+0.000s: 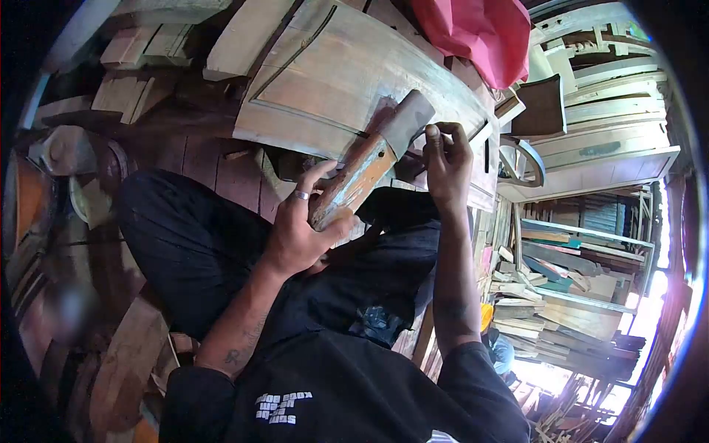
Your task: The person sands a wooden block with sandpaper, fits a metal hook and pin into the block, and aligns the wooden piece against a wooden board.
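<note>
A worn wooden block (354, 181) with flaking orange and pale blue paint is held at a slant in front of me. A grey sheet-like cover (408, 122) sits around its far end, and a small dark hole shows in the wood near that cover. My left hand (299, 229), with a ring on one finger, grips the block's near end. Close beside the covered end, my right hand (448, 166) has its thumb and fingers pinched together. Something small and dark seems to be at the fingertips, too small to name. Just beyond the block lies a wooden panel (317, 92) with dark grooves.
A red-pink cloth or bag (480, 37) lies past the panel. At right are a wheel-like ring (524, 162), a pale board (591, 177) and stacked wood scraps (576, 325). Wood offcuts (133, 66) lie at upper left. My crossed legs (199, 244) are under the block.
</note>
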`<state>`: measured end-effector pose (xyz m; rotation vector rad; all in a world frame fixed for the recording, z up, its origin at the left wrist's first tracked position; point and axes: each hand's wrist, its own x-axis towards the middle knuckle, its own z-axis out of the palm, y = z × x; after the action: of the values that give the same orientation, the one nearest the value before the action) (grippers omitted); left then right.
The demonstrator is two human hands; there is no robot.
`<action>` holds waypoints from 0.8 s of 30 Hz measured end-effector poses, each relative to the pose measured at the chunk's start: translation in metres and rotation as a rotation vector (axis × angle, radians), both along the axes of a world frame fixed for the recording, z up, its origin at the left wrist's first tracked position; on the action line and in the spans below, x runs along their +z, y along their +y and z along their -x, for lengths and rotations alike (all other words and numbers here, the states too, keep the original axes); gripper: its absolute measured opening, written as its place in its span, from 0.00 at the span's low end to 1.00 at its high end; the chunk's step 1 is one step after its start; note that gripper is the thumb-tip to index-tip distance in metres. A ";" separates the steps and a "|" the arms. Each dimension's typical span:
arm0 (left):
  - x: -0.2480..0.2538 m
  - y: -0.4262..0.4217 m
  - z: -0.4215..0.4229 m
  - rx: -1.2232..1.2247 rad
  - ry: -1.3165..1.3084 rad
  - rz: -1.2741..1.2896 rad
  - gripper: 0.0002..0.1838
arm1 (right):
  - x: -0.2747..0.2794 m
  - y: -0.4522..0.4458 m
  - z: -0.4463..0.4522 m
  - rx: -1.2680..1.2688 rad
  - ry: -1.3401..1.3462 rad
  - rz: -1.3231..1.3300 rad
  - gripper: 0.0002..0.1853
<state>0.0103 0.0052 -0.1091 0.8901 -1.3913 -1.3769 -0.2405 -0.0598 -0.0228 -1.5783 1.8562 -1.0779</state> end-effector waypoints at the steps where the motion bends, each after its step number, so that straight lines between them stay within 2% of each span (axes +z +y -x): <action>1: 0.001 0.000 0.004 0.023 0.018 0.061 0.48 | 0.002 0.002 -0.002 0.006 -0.072 -0.004 0.11; 2: 0.001 0.001 0.004 0.019 0.018 0.061 0.48 | 0.004 0.004 -0.004 0.002 -0.072 -0.004 0.11; 4: 0.002 0.003 0.005 0.114 -0.246 0.307 0.49 | 0.010 0.006 -0.009 0.014 -0.083 -0.051 0.10; 9: 0.010 0.002 0.002 0.082 -0.222 0.178 0.42 | 0.016 0.010 -0.011 0.050 -0.191 -0.019 0.10; 11: 0.012 0.001 -0.001 0.124 -0.136 0.192 0.35 | 0.015 0.012 -0.004 0.074 -0.295 0.051 0.10; 14: 0.004 0.002 -0.007 -0.003 -0.067 0.076 0.33 | 0.024 0.015 -0.003 0.028 -0.279 0.076 0.09; 16: 0.006 0.002 -0.005 0.022 -0.045 0.104 0.29 | 0.027 0.017 -0.001 0.025 -0.280 0.081 0.09; 18: 0.007 0.000 -0.011 -0.215 0.012 -0.105 0.31 | 0.030 0.018 -0.001 0.021 -0.281 0.085 0.08; 19: 0.009 -0.001 -0.013 -0.217 0.013 -0.106 0.31 | 0.031 0.019 -0.002 0.017 -0.272 0.066 0.08; 21: 0.015 -0.002 -0.017 -0.377 0.088 -0.326 0.32 | 0.027 0.018 -0.001 0.015 -0.260 0.041 0.08; 22: 0.013 -0.001 -0.017 -0.378 0.087 -0.326 0.32 | 0.023 0.018 0.000 0.015 -0.260 0.041 0.08; 24: 0.008 0.000 -0.016 -0.441 0.224 -0.449 0.34 | 0.016 0.017 -0.001 -0.020 -0.240 0.023 0.08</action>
<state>0.0259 0.0054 -0.1006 0.6969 -1.1627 -2.1147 -0.2393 -0.0427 -0.0069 -1.3776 1.7071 -1.2428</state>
